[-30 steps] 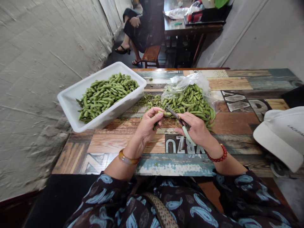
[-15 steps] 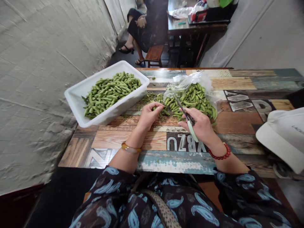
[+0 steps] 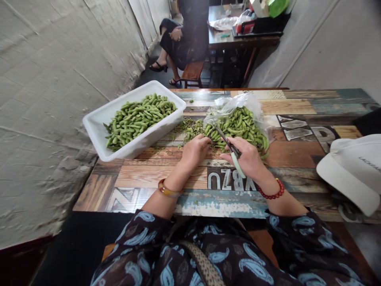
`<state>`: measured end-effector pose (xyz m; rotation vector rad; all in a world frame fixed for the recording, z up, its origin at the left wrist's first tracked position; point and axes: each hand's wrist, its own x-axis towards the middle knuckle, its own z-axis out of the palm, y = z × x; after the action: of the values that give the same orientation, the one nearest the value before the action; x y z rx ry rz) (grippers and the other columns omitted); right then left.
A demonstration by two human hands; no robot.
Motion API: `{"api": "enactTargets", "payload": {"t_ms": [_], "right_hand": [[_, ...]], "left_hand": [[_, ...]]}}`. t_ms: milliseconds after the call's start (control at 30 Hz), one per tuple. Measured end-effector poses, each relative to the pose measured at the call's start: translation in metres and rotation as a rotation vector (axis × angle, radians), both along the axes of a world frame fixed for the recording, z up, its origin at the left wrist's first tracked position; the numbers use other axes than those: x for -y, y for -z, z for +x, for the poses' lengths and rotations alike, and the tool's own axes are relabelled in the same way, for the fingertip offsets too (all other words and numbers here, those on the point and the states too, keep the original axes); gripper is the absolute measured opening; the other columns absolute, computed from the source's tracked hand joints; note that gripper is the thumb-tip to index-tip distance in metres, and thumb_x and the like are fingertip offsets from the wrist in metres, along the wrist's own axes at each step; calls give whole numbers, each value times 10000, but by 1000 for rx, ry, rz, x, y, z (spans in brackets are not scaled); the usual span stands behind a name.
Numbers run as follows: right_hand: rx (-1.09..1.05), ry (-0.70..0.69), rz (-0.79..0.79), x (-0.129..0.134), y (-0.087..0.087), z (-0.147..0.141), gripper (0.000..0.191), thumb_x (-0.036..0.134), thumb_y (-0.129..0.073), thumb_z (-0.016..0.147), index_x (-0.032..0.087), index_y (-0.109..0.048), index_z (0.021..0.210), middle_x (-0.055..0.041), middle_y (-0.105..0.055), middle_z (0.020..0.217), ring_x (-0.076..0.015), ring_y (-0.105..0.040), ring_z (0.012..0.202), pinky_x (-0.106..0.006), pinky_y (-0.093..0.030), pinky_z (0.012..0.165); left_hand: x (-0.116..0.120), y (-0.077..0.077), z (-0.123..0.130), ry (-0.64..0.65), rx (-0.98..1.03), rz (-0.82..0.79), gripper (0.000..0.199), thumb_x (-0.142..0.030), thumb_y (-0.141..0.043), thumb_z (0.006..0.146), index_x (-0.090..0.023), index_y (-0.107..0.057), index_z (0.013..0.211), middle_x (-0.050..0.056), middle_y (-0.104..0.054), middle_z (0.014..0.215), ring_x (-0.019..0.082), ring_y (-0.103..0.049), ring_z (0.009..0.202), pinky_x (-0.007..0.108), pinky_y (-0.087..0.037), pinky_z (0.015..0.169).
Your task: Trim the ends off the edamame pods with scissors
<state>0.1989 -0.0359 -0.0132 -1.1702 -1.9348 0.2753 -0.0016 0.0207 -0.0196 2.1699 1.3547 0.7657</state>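
Note:
My right hand (image 3: 245, 155) is closed around a pair of scissors (image 3: 235, 161) with pale green handles. The dark blades point up and left over a heap of green edamame pods (image 3: 245, 126), which spills from a clear plastic bag (image 3: 251, 101). Just left of the blades, my left hand (image 3: 195, 151) has its fingers curled at the near edge of the pods. Its fingertips are mostly hidden, and I cannot make out what is between them. Small green trimmings (image 3: 190, 129) lie beyond that hand. A white plastic tub (image 3: 133, 149) at the left holds many edamame pods.
The wood-patterned table (image 3: 160, 174) meets a pale wall (image 3: 53, 79) on the left. A white cap (image 3: 351, 171) rests at the right. Behind, a person in dark clothes (image 3: 193, 33) sits on a wooden stool (image 3: 193, 71) beside another table (image 3: 218, 37).
My left hand has shifted right and slightly nearer me, its back now turned up over the fingers. The right hand keeps the scissors and has moved slightly left. The view has shifted a little.

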Motion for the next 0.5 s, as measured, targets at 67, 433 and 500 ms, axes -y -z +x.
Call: {"api": "enactTargets", "payload": {"t_ms": [67, 433, 500], "right_hand": [[-3, -2, -4, 0, 0, 1, 465, 475, -661, 892, 188, -615, 1256, -107, -705, 990, -258, -682, 914, -437, -576, 869], [43, -29, -51, 0, 0, 2, 475, 468, -688, 875, 180, -613, 1246, -85, -678, 941, -237, -660, 842, -394, -574, 798], [40, -30, -48, 0, 1, 2, 475, 471, -687, 876, 182, -611, 1245, -84, -675, 942, -235, -659, 845, -391, -574, 796]], "left_hand": [[-3, -2, -2, -15, 307, -87, 52, -218, -681, 796, -184, -715, 814, 17, -589, 741, 145, -528, 698, 259, -372, 649], [6, -18, -6, -3, 978, -658, 336, -394, -793, 709, -168, -588, 849, -26, -637, 676, 26, -324, 401, 190, -176, 389], [7, -20, -6, 23, 1005, -699, 365, -412, -796, 712, -168, -571, 861, -5, -680, 731, 21, -347, 397, 180, -180, 383]]}}
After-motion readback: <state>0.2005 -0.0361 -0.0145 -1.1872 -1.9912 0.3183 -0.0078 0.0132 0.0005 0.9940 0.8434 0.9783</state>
